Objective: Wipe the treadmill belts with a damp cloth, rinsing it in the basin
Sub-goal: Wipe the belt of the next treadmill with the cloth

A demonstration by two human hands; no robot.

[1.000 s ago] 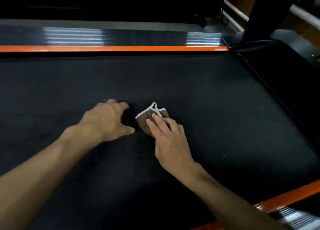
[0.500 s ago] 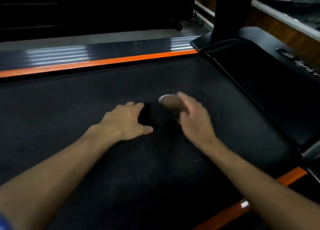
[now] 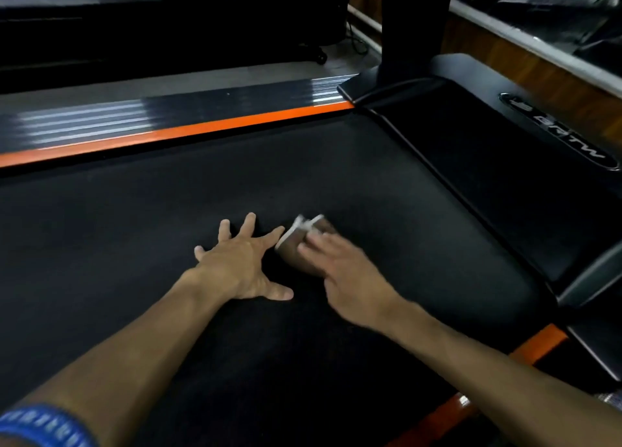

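Black treadmill belt (image 3: pixel 141 244) fills most of the head view, orange side rail (image 3: pixel 188 132) along the far edge. Compared with a second ago the brown cloth (image 3: pixel 296 241) has slid further toward the motor cover (image 3: pixel 505 177), so wiping looks mid-stroke; no basin in sight. Right hand (image 3: pixel 350 275) presses the cloth with straight-ish fingers, blurred. Left hand (image 3: pixel 240 266) lies flat beside it, fingers splayed, holding nothing.

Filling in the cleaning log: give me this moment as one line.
wipe belt | right hand presses brown cloth on treadmill belt | left hand flat, fingers spread, on belt | basin unseen
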